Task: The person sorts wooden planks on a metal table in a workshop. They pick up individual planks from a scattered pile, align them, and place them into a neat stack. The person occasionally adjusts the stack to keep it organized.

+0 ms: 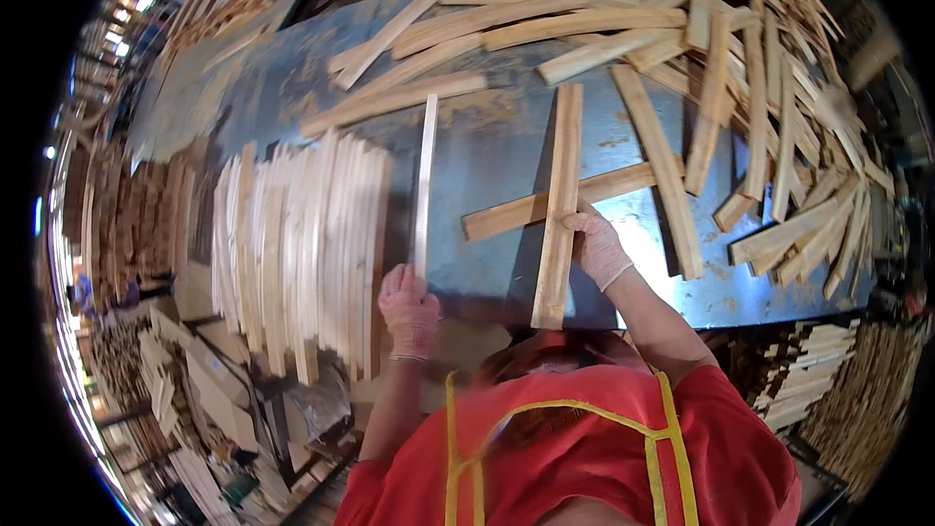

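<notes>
Right grip (590, 238) clasps wide plank (557, 205) over slanting board (504, 215) on counter (487, 151); left grip (408, 312) closed round pale strip (426, 185), near end; best keep both pieces steady, plank clear of board beneath

The left forearm (392, 404) extends forward from the lower edge, nearly straight, with a slight inclination to the right. The left wrist (408, 358) is aligned with the forearm. The left hand (409, 310) is back-up, slightly blurred, with fingers bent; its degree of closure is unclear. The right forearm (657, 307) runs diagonally forward and to the left from a bent elbow. The right hand (597, 245) is positioned farther forward, in a closed grip, thumb directed left, remaining fingers partly hidden. Both hands are gloved; the forearms are bare.
</notes>
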{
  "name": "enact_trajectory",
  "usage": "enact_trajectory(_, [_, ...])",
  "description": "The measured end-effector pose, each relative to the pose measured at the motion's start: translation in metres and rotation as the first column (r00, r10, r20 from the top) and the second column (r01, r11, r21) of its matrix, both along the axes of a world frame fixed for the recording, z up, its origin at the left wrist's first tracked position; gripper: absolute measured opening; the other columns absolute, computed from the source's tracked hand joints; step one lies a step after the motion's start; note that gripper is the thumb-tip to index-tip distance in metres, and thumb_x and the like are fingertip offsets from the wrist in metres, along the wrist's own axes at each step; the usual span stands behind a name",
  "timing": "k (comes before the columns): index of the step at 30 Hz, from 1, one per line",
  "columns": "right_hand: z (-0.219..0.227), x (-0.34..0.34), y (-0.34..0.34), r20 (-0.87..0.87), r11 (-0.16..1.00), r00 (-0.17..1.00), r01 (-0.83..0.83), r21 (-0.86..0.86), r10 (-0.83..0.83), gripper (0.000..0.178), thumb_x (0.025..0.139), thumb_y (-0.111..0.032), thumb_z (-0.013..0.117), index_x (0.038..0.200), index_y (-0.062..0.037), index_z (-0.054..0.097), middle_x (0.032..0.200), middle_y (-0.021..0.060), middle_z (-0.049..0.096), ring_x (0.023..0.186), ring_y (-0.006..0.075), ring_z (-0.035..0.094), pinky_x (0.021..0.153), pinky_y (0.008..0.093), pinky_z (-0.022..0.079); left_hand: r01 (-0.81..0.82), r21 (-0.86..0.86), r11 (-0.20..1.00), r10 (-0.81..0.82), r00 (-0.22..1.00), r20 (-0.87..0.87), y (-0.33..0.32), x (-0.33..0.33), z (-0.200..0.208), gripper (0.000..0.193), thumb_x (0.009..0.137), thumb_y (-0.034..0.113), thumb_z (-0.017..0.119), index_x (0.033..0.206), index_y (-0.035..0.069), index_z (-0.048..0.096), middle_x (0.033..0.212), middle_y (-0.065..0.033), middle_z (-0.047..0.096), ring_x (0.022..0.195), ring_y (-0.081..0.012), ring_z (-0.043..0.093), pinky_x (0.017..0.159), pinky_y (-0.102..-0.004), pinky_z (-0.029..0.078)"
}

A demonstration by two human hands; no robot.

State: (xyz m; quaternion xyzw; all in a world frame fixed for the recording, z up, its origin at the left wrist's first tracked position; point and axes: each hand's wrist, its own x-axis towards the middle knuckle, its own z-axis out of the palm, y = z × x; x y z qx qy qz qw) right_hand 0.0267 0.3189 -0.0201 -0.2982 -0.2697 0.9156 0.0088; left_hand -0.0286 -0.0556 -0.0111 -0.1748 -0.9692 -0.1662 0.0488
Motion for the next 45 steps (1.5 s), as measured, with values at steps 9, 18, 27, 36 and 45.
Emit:
enact_trajectory(9, [0.032,-0.015,-0.049,0.077,0.641,0.854,-0.443,0.627,0.515,0.064,0.089,-0.018,0.074,0.149,0.0002,0.059,0.128,0.0104,0.073,0.111,0.0205,0.066,0.099,0.0353,0.053,-0.123,-0.183,0.975,0.106,0.989,-0.104,-0.081,0.01,0.009,0.077,0.084,0.03,0.08,0.151,0.007,0.05,0.148,-0.0194,0.055,0.138,-0.0441,0.05,0.117,-0.0602,0.037])
enact_trajectory(18, [0.011,0.056,0.133,0.426,-0.403,0.73,-0.663,0.631,-0.534,0.064,0.083,-0.03,0.078,0.137,-0.0012,0.059,0.13,0.0237,0.067,0.116,0.0511,0.065,0.102,0.054,0.054,-0.05,-0.19,0.98,0.063,0.996,0.062,0.027,-0.024,-0.005,0.079,0.085,0.036,0.081,0.15,0.006,0.05,0.136,-0.0132,0.062,0.13,-0.0347,0.058,0.113,-0.0504,0.043])
enact_trajectory(27, [-0.006,0.05,0.008,0.392,0.796,0.915,-0.31,0.52,0.1,0.046,0.097,-0.02,0.075,0.135,0.0008,0.06,0.101,0.0105,0.071,0.085,0.0167,0.069,0.072,0.0324,0.058,-0.911,0.323,0.257,-0.637,0.091,0.765,0.029,-0.017,0.04,0.044,0.104,0.033,0.063,0.139,0.006,0.065,0.117,-0.0175,0.076,0.084,-0.028,0.076,0.072,-0.0388,0.062])
enact_trajectory(36, [0.045,0.007,-0.131,0.556,-0.08,0.426,-0.738,0.67,0.714,0.062,0.097,-0.047,0.065,0.134,0.0027,0.064,0.121,0.0304,0.074,0.116,0.0464,0.07,0.099,0.0495,0.055,-0.145,0.337,0.93,-0.129,0.731,0.67,0.041,0.025,0.045,0.039,0.095,0.028,0.069,0.127,0.006,0.073,0.103,-0.0145,0.074,0.093,-0.0206,0.073,0.086,-0.0381,0.058])
enact_trajectory(45, [0.044,0.042,-0.107,0.414,0.047,0.646,-0.571,0.819,0.641,0.056,0.092,-0.039,0.066,0.136,-0.0037,0.061,0.116,0.027,0.073,0.113,0.0458,0.068,0.099,0.0511,0.054,-0.188,0.117,0.975,0.113,0.877,0.468,0.058,0.002,0.026,0.052,0.078,0.03,0.081,0.123,0.004,0.07,0.124,-0.022,0.068,0.114,-0.0442,0.067,0.099,-0.052,0.054])
